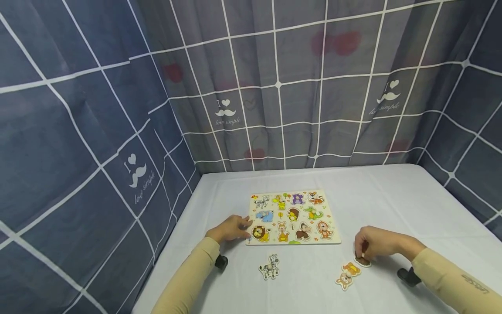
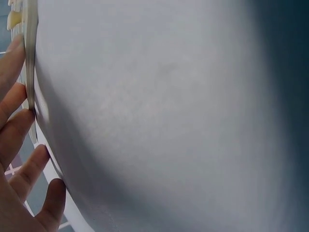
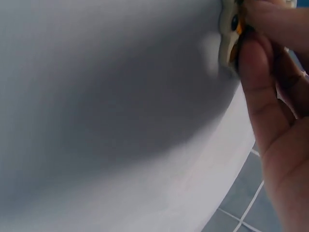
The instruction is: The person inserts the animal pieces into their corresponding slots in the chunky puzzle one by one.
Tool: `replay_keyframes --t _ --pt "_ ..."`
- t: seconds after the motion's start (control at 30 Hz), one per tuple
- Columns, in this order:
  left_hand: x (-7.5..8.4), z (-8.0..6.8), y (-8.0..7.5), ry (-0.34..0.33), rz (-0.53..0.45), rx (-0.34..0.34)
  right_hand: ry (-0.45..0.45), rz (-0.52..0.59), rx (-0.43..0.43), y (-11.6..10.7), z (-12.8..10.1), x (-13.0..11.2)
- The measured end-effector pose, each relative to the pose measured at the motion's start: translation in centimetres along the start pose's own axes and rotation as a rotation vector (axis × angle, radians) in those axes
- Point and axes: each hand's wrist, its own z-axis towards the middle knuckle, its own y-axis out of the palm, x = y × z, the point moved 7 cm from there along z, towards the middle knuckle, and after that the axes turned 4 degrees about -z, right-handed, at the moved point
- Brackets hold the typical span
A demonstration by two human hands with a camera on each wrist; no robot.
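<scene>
My left hand [image 1: 231, 228] rests with straight fingers on the puzzle board's [image 1: 292, 216] left edge, while my right hand [image 1: 374, 244] pinches a brown piece [image 1: 362, 261] on the table [image 1: 392, 200], near the zebra [image 1: 270, 267] and two other loose pieces.

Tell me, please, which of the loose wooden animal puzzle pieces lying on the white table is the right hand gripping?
The brown piece nearest the right hand, pinched under its fingertips. The yellow-orange piece and tan piece lie untouched beside it; the striped zebra piece lies apart, further left.
</scene>
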Motion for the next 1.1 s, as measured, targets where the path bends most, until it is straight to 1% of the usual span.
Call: replay_keyframes --t 0.27,0.5,0.77,0.83,1.1 --pt "0.2 -0.3 0.1 0.001 0.004 -0.004 0.012 -0.046 0.046 0.2 0.2 0.2" --pt "0.2 -0.1 0.0 0.016 0.011 -0.011 0.033 -0.101 0.102 -0.5 0.3 -0.2" --pt "0.0 0.0 0.1 0.002 0.011 -0.008 0.051 -0.096 0.131 -0.6 1.1 -0.7" --pt "-0.1 0.0 0.0 -0.006 0.012 -0.006 0.048 -0.094 0.146 -0.8 1.5 -1.0" --pt "-0.2 0.1 -0.1 -0.009 0.011 -0.004 0.092 -0.077 0.201 -1.3 3.4 -1.5"
